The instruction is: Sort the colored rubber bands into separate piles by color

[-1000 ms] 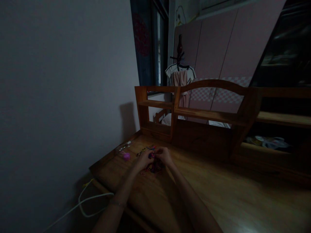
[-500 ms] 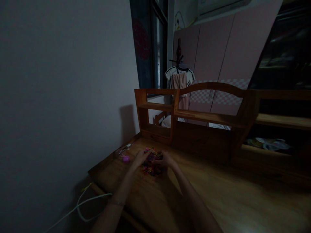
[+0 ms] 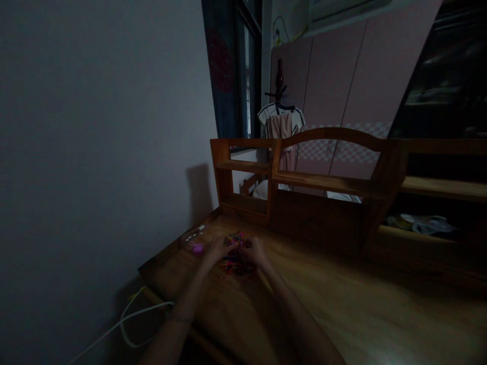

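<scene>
A heap of small, stringy, multicoloured pieces, much like elastic hair bands, lies on the wooden desk. The dim light hides their exact kind. My left hand is at the heap's left side, its thumb and fingers closed on some of the pieces. From the right, my right hand reaches in with bent fingers that pinch at the same heap. Both sets of fingertips nearly meet over its middle, and the hands cover part of it. A small purple round object rests just left of my left hand.
A clear, thin looped item lies by the wall. The desk's wooden shelf unit rises behind the heap, with plastic bags in its right compartment. A white cable hangs off the desk's left edge.
My hands have drawn closer together over the heap. My right fingers, spread around its side before, are now bent inward, and the heap's shape has shifted.
</scene>
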A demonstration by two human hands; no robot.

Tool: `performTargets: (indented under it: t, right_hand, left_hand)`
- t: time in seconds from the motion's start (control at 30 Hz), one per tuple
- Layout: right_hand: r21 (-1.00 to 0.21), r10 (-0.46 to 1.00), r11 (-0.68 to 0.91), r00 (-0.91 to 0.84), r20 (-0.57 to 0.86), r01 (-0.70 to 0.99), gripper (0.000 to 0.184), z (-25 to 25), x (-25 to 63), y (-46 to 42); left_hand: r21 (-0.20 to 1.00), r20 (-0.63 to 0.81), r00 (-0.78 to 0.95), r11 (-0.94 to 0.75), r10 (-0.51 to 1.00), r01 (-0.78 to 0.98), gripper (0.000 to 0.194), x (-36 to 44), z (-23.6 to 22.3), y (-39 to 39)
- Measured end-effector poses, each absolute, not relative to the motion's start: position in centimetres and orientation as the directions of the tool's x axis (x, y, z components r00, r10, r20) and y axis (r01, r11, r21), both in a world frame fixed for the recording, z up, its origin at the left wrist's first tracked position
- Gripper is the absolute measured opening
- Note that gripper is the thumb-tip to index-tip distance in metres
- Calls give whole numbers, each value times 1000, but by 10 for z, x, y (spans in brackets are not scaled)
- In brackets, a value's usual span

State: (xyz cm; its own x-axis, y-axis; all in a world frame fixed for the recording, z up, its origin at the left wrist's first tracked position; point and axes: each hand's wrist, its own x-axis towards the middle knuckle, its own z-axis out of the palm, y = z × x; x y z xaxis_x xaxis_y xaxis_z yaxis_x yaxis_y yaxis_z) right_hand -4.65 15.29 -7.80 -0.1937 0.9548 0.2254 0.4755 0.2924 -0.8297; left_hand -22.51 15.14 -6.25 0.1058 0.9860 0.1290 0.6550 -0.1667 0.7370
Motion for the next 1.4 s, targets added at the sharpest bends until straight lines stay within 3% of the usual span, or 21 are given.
performTargets:
  t: [0.13, 0.33, 0.53, 0.63, 0.73, 0.8, 0.93, 1.07, 1.27, 1.4]
  right_hand:
    - [-894, 957, 271, -198, 212, 356, 19, -67, -39, 160]
    - [-955, 908, 253, -378, 180, 153, 32, -50, -20, 167]
    - [-965, 810, 241, -569, 140, 106, 51, -40, -1, 160]
    - [-920, 709, 339, -696, 112, 197, 76, -39, 3, 154]
    - [-826, 752, 433, -650, 110, 360, 87, -45, -4, 153]
    - [-776, 795, 458, -591, 137, 435, 81, -53, -12, 154]
    - [-757, 832, 475, -510, 220, 448, 50, -67, -27, 155]
    - [-778, 886, 431, -379, 268, 458, 18, -75, -33, 156]
    - [-869, 933, 347, -224, 281, 353, 16, -74, -32, 169]
    - [-922, 941, 299, -235, 243, 246, 23, -73, -29, 177]
  left_hand:
    - [845, 66, 192, -157, 979, 511, 54, -215, -65, 157]
    - [868, 70, 216, -166, 974, 469, 58, -214, -59, 147]
    - [809, 48, 274, -199, 960, 553, 55, -222, -59, 138]
    - [688, 159, 306, -328, 939, 648, 80, -225, -65, 142]
    - [567, 166, 372, -397, 913, 722, 111, -222, -69, 151]
    - [562, 119, 413, -404, 903, 722, 104, -216, -70, 158]
    - [603, 121, 422, -404, 899, 688, 61, -208, -73, 165]
    - [651, 137, 410, -394, 902, 649, 47, -209, -73, 163]
    - [745, 154, 310, -317, 938, 587, 40, -219, -62, 162]
    - [810, 185, 226, -278, 957, 516, 43, -221, -49, 163]
